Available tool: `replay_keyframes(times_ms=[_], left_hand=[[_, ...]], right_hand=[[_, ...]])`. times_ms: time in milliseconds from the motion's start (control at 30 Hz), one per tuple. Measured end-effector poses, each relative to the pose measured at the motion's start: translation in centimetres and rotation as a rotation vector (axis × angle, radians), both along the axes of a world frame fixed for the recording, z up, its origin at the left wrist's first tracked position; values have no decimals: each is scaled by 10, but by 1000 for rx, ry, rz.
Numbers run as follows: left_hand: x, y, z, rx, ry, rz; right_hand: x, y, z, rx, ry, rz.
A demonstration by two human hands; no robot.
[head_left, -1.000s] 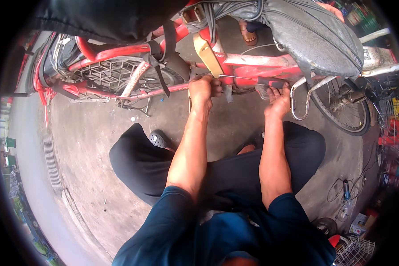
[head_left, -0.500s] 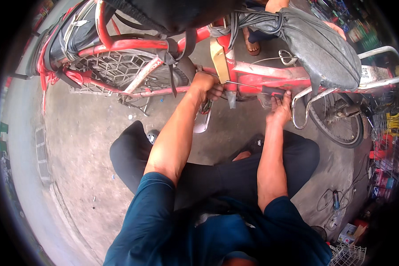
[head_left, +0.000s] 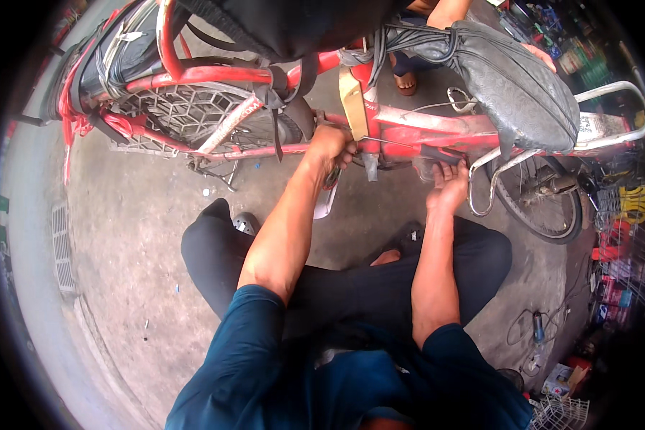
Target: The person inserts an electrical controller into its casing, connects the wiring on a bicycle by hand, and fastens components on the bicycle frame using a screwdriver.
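A red bicycle frame [head_left: 401,133] stretches across in front of me. My right hand [head_left: 448,188] has its fingers curled up against the dark handle of a screwdriver [head_left: 437,153]. The screwdriver's long thin shaft points left along the frame, toward a yellow cover piece [head_left: 352,104] on the upright tube. Beside the shaft's tip, my left hand [head_left: 331,145] is closed at the bottom of that tube; what its fingers hold is hidden. Just under it hangs a pale curved part [head_left: 325,203], partly covered by my wrist.
A grey covered saddle [head_left: 516,86] tied with cords sits upper right, above a metal loop bar [head_left: 486,193] and wheel [head_left: 537,208]. Another person's foot [head_left: 405,82] stands behind the frame. A corded tool [head_left: 538,326] lies on the floor at right, near wire baskets [head_left: 562,413].
My right hand has turned a little at the screwdriver handle, its fingers now more curled beneath it. My left hand stays at the tube. The whole view has shifted slightly.
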State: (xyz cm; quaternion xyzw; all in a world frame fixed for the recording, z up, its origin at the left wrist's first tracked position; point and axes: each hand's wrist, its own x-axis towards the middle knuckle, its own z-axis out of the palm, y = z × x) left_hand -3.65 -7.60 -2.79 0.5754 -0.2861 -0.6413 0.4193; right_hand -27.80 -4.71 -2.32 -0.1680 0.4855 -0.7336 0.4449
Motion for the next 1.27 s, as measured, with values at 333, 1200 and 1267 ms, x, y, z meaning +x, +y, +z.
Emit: replay_keyframes(times_ms=[333,1200,1267], left_hand=[[-4,3,-5,-14,8,37],[-8,2,-2,-9,6,91],[-7,2,-2,-12,-8,87]], right_hand=[[0,-5,-3,2,56,-69],[-2,-8,-3,11,62,-116],[-7,-5,-5,-94,15,3]])
